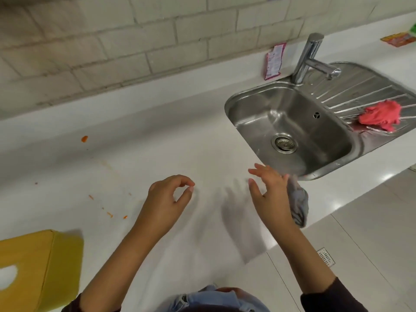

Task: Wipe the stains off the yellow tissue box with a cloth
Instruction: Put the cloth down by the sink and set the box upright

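Observation:
The yellow tissue box (42,264) stands on the white counter at the bottom left, partly cut off by the frame, with a white opening in its top. My left hand (166,199) hovers over the counter to the right of the box, fingers loosely curled and thumb near forefinger, with nothing in it. My right hand (270,194) is near the sink's front corner, thumb and forefinger spread. A crumpled grey cloth (298,204) hangs from that hand's far side, apparently caught by the outer fingers. Both hands are well apart from the box.
A steel sink (243,104) with a tap (308,57) sits at the right, a pink cloth (380,115) on its drainer. Orange crumbs and smears (84,138) dot the counter (157,136) at the left. Packets lean at the tiled back wall. The counter edge runs under my right forearm.

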### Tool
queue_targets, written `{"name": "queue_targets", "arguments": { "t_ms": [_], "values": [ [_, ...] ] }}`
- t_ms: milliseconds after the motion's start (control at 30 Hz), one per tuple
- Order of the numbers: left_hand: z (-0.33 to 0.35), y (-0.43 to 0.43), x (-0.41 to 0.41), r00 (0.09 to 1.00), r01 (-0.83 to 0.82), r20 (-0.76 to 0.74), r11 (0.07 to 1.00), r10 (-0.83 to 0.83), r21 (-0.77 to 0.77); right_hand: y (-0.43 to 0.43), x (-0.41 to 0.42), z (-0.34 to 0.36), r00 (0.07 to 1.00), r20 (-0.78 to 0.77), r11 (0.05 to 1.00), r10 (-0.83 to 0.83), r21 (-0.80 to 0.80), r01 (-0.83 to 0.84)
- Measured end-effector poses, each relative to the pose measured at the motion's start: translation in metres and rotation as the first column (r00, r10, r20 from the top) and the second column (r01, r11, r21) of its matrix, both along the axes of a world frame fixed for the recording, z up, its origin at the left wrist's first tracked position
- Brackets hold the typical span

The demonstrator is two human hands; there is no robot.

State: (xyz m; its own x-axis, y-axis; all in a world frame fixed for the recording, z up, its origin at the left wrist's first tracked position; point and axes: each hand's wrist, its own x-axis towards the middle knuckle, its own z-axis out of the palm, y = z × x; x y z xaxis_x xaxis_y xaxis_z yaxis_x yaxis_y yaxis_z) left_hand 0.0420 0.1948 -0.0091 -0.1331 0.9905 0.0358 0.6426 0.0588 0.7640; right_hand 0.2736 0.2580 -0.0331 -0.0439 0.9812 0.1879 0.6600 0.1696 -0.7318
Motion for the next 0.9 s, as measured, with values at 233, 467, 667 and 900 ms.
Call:
{"name": "queue_targets", "arguments": {
  "t_ms": [233, 467, 667, 900],
  "values": [
    [0.018, -0.070, -0.090, 0.946, -0.323, 0.029, 0.943, 0.322, 0.080, -0.034, -0.118, 0.010, 0.921, -0.112, 0.927, 0.372, 0.004, -0.374],
    [0.027, -0.173, -0.168, 0.780, -0.625, 0.047, 0.771, 0.624, 0.123, -0.092, -0.226, 0.015, 0.693, -0.154, 0.698, 0.704, -0.026, -0.715],
    [0.015, -0.250, -0.220, 0.664, -0.740, -0.005, 0.658, 0.748, 0.139, -0.144, -0.282, 0.013, 0.500, -0.186, 0.486, 0.846, -0.117, -0.866],
    [-0.016, -0.283, -0.254, 0.569, -0.822, 0.041, 0.568, 0.821, 0.039, -0.174, -0.295, 0.014, 0.596, -0.203, 0.549, 0.777, -0.246, -0.799]
  ]
}}
